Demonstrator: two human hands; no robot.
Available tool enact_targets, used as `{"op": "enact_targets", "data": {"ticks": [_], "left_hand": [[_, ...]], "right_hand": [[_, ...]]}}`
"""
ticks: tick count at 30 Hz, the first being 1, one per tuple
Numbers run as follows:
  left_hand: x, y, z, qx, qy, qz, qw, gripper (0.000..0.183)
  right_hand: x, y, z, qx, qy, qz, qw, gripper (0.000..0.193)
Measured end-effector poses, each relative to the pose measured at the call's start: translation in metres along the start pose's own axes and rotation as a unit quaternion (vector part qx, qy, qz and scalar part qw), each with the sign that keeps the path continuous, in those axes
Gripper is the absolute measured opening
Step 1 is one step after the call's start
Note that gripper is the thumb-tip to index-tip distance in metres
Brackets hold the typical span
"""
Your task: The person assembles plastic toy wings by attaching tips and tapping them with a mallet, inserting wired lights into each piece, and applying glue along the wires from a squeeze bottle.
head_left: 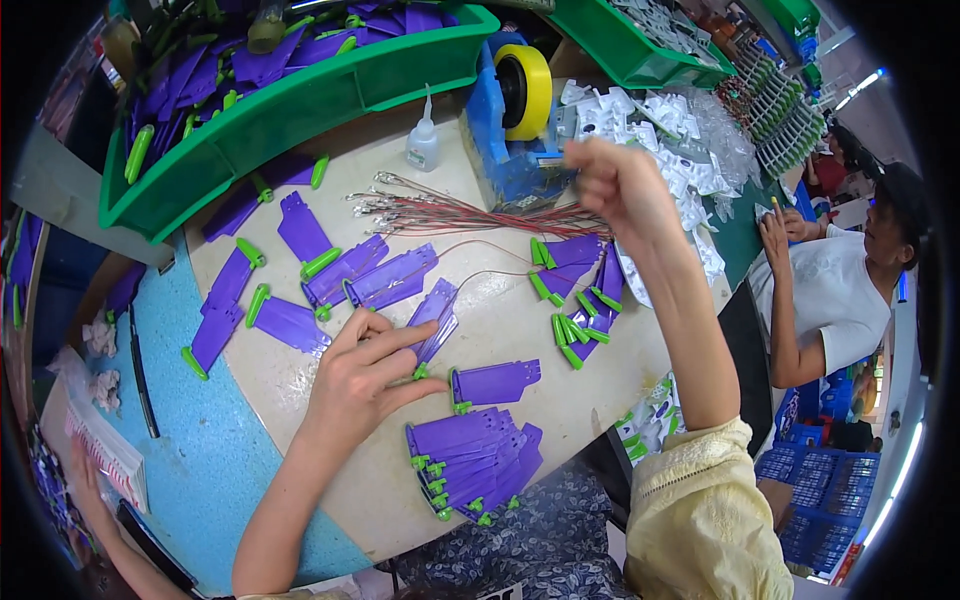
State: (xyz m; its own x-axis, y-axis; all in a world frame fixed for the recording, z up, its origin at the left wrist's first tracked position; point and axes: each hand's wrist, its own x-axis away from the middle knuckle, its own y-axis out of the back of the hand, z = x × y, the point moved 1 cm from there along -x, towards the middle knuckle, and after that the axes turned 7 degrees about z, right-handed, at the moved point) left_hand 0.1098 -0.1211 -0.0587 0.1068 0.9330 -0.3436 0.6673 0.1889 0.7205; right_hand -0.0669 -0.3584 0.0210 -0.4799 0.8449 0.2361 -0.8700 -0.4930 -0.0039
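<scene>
My left hand (365,372) lies over the table, index finger and thumb stretched apart. Its index fingertip rests on a flat purple plastic piece (436,312) with a green end, where a thin wire runs up from the piece. My right hand (618,185) is raised beside the blue tape dispenser (487,125) with its yellow reel (536,92). The right fingers are curled and partly blurred; anything between them is too small to make out. Just beyond the thumb of my left hand lies another purple piece (497,382), above a fanned stack of purple pieces (470,450).
A bundle of red wires (480,216) stretches across the table. Behind it stand a white dropper bottle (423,145) and a green bin (330,105) of purple parts. White plastic parts (670,130) are heaped at right. A co-worker (835,290) sits farther right.
</scene>
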Motion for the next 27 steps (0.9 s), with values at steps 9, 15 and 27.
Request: {"op": "enact_targets", "data": {"ticks": [9, 15, 27], "left_hand": [[0.006, 0.004, -0.002, 0.031, 0.062, -0.010, 0.998, 0.064], [0.001, -0.003, -0.001, 0.063, 0.078, -0.019, 0.995, 0.079], [0.008, -0.009, -0.014, -0.064, 0.068, -0.049, 0.994, 0.035]], "right_hand": [[0.032, -0.014, -0.021, 0.159, -0.023, 0.150, 0.976, 0.015], [0.086, -0.062, -0.072, 0.154, 0.052, 0.380, 0.911, 0.023], [0.066, -0.081, -0.040, 0.417, 0.404, 0.064, 0.812, 0.011]]}}
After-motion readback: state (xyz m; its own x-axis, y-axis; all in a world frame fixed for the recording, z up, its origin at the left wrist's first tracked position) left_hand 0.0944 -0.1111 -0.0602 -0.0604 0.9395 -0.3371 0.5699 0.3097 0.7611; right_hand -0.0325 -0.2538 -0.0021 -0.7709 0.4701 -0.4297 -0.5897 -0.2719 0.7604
